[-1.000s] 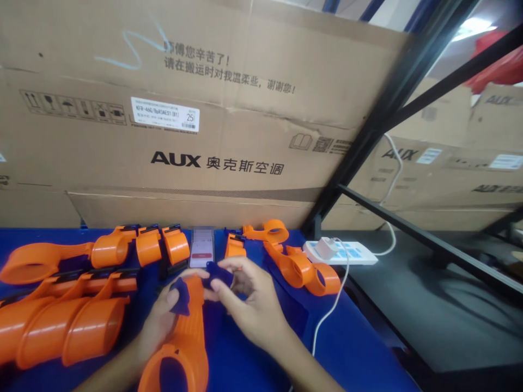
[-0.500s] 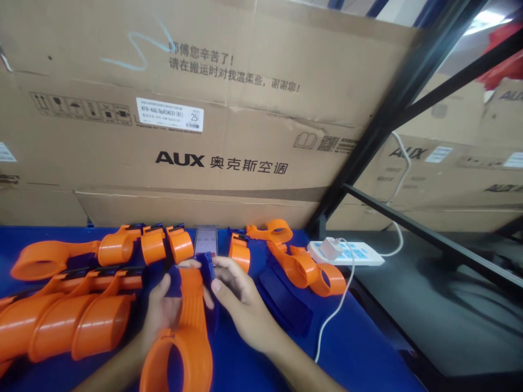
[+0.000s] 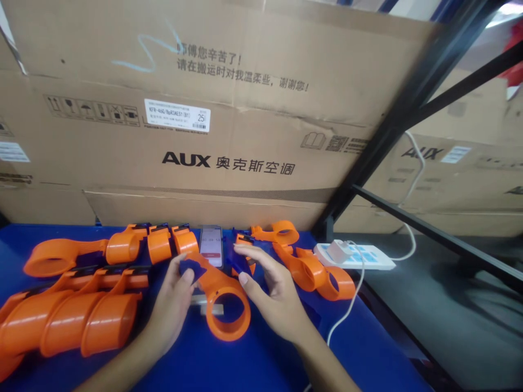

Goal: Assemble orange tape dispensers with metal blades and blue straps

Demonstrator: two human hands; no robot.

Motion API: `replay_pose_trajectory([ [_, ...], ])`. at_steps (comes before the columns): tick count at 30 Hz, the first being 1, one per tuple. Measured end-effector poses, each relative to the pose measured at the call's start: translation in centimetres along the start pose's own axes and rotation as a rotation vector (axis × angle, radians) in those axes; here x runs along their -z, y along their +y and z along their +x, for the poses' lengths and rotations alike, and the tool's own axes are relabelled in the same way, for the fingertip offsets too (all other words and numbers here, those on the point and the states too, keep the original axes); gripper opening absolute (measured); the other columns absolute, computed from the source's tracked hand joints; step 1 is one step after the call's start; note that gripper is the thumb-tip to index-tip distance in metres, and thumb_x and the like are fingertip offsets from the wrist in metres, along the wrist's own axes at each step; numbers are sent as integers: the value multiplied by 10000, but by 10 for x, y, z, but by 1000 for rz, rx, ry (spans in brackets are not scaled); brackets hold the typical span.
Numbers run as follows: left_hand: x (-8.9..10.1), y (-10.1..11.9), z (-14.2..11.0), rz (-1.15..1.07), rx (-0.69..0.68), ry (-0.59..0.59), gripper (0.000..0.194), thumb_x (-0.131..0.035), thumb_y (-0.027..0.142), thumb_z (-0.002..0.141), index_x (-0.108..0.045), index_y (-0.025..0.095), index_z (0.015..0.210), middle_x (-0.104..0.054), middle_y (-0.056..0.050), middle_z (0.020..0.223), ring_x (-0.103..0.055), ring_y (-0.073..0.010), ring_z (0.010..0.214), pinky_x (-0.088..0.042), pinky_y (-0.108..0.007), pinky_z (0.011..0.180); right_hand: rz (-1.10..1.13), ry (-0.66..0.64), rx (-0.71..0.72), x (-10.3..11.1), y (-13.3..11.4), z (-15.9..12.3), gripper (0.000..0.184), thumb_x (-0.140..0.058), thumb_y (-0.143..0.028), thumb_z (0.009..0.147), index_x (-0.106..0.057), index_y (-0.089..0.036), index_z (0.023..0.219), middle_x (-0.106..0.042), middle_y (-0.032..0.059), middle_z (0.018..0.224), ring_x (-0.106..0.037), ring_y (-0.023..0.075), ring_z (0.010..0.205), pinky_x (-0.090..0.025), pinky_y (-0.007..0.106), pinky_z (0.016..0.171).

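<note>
My left hand (image 3: 174,305) pinches the end of an orange plastic tape dispenser (image 3: 214,277), where a dark blue part (image 3: 192,268) sits between thumb and fingers. The dispenser's open ring hangs down to the right, between my hands. In my right hand (image 3: 280,291), thumb and fingers close on a small dark blue plastic piece (image 3: 240,263), apart from the dispenser. A phone (image 3: 211,245) with a lit screen stands just beyond my hands. Silvery flat pieces (image 3: 212,310) show partly behind the ring.
More orange dispensers with dark clips (image 3: 110,324) crowd the left side, and several stand along the carton (image 3: 245,190). Others (image 3: 302,269) lie at right, near a white power strip (image 3: 355,256) with a trailing cable. A black metal frame (image 3: 368,158) slants up the right of the blue table (image 3: 183,367).
My hands have moved apart. The dispenser's ring has swung from low near me to the right and farther away. The blue piece in my right hand has moved right, away from the dispenser.
</note>
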State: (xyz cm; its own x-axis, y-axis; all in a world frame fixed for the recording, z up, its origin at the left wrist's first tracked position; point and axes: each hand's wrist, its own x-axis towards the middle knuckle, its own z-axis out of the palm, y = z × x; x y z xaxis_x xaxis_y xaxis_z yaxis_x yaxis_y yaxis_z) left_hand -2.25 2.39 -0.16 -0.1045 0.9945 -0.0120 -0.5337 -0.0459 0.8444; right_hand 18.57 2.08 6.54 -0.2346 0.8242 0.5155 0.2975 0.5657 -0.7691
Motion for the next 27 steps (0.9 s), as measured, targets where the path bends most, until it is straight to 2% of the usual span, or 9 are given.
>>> replay_pose_trajectory([
  [3,2,0,2,20,-23,14,485,-834,361,773,-636,263,1206,-714,-41,1137,-688,-211,931,-567,-323,786,-83,-51,77,2,-1,2,391,-679,-254,938,-666,-310,1325,-671,57,1374,-602,268,1301,-459,523,1133],
  [5,2,2,1,37,-41,20,523,-854,329,756,-633,273,1227,-702,-37,1174,-676,-214,979,-569,-311,783,-129,-68,98,2,-1,3,382,-680,-252,933,-679,-315,1310,-666,55,1385,-600,268,1306,-455,543,1137],
  [13,-1,5,-4,54,-24,-45,491,-850,322,775,-654,268,1222,-698,-52,1222,-676,-221,1029,-584,-300,808,-169,-110,91,0,2,5,367,-678,-235,927,-703,-344,1277,-673,40,1376,-636,260,1264,-500,554,1098],
  [17,0,5,-5,46,1,-40,509,-872,311,745,-663,267,1208,-716,-40,1133,-704,-210,954,-595,-297,799,-167,-109,84,0,1,6,356,-686,-242,924,-709,-336,1267,-675,46,1371,-632,265,1270,-496,554,1103],
  [20,1,4,-6,46,9,-48,526,-876,297,740,-659,275,1218,-711,-39,1148,-713,-206,916,-598,-306,800,-149,-120,87,1,0,6,337,-673,-239,934,-711,-324,1258,-686,47,1354,-635,259,1265,-503,535,1102],
  [27,2,5,-9,5,-84,-84,526,-845,230,764,-662,318,1249,-653,-32,1309,-631,-247,1180,-552,-331,955,-112,-169,101,3,-3,4,344,-668,-240,938,-692,-309,1275,-679,53,1359,-623,255,1278,-506,504,1105],
])
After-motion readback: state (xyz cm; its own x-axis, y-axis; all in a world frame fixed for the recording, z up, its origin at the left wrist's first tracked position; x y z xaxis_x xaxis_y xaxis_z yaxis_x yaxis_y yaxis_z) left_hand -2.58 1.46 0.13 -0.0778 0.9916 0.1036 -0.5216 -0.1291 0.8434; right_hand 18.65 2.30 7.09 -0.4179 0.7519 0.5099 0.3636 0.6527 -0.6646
